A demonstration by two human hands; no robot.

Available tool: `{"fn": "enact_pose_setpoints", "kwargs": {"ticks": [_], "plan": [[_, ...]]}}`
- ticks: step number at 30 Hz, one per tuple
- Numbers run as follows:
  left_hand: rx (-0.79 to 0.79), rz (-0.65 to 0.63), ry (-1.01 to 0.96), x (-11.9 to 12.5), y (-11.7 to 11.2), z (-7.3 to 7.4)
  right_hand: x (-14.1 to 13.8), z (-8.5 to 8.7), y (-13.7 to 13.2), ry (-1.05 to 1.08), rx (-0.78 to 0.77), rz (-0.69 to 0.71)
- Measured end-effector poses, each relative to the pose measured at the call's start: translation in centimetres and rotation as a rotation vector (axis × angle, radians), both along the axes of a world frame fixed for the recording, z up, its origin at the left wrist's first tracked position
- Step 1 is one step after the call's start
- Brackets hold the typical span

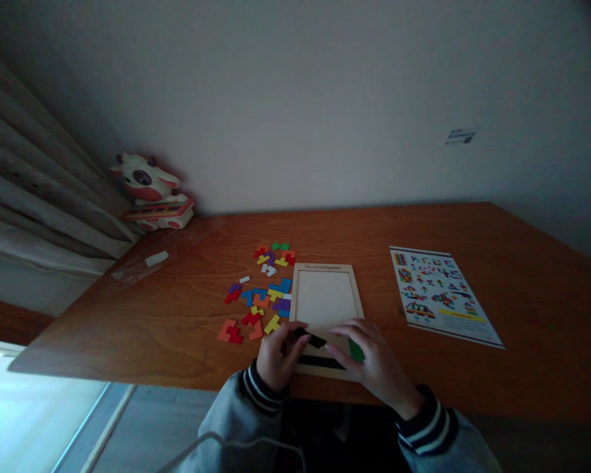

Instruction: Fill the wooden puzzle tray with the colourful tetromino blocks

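The left hand (277, 355) pinches a black piece (318, 341) above the wooden tray (355, 292); the right hand (377, 361) has its fingers parted at the piece's other end, contact unclear. Tray-filling seems in hand; the next move likely calls for lowering the piece, level, beneath the fingers.

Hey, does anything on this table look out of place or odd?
Only the clear plastic wrapper stands out, on the left of the table near the cow toy: it looks like leftover packaging. The colored puzzle pieces lie jumbled left of the wooden tray, but that seems ordinary. I see no obvious damage.
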State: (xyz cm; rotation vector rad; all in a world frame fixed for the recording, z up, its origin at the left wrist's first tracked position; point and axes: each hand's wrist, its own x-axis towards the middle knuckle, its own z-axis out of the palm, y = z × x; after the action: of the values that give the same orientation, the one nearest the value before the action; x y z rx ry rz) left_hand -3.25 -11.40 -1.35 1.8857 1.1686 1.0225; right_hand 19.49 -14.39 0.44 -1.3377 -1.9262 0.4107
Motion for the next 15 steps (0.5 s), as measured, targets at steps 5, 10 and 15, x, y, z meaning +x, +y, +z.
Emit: {"fn": "enact_pose_setpoints", "kwargs": {"ticks": [5,10,15], "plan": [[-0.014,-0.015,-0.049,-0.12,0.03,-0.22,-1.39,0.0,0.34,0.037,-0.008,0.073],[0.014,-0.024,-0.056,-0.17,0.0,-0.14,-1.04,0.28,0.27,0.148,-0.123,0.059],[0.011,-0.05,-0.051,-0.09,-0.1,0.08,-1.05,0.74,0.09,0.222,-0.221,0.067]]}}
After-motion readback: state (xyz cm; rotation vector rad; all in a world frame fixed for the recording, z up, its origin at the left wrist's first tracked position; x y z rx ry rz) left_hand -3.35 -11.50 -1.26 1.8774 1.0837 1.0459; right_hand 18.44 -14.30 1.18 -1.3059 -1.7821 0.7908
